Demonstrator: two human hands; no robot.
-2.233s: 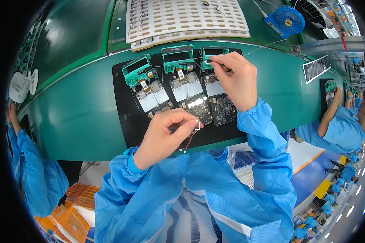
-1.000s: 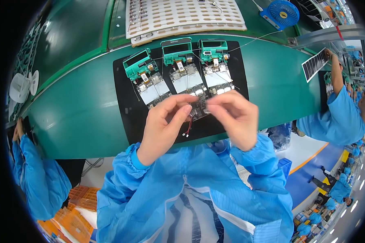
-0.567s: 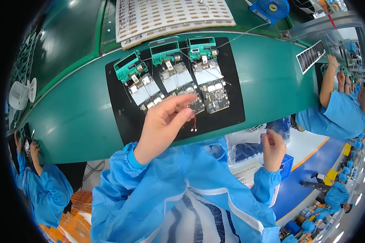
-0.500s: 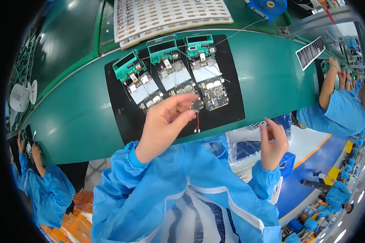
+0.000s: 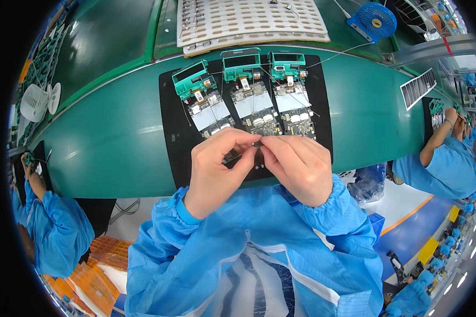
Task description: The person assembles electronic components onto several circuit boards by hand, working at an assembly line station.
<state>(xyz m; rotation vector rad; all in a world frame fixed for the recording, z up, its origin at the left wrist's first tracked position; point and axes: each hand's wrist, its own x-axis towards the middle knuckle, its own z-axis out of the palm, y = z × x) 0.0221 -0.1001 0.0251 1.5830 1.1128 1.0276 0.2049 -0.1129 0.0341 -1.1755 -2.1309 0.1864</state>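
Over the near part of a black mat (image 5: 175,150), my left hand (image 5: 217,166) and my right hand (image 5: 301,168) meet fingertip to fingertip. Both pinch a small dark part (image 5: 257,143) with thin wires; the fingers hide most of it. Beyond them, three circuit-board assemblies lie side by side: a left board (image 5: 210,112), a middle board (image 5: 253,100) and a right board (image 5: 295,103). Each joins a green plastic housing at its far end: left housing (image 5: 190,79), middle housing (image 5: 241,64), right housing (image 5: 287,65). My hands cover the near ends of the left and middle boards.
A white slotted tray (image 5: 251,24) stands behind the mat, with a blue fan (image 5: 374,22) to its right. A white fan (image 5: 35,103) is far left. A dark-panelled sheet (image 5: 418,89) lies at the right. Co-workers in blue sit at both ends of the green table (image 5: 106,158).
My right hand has come in from the right, beside the table edge, and now pinches the small wired part that my left hand held alone. The whole view has shifted slightly.
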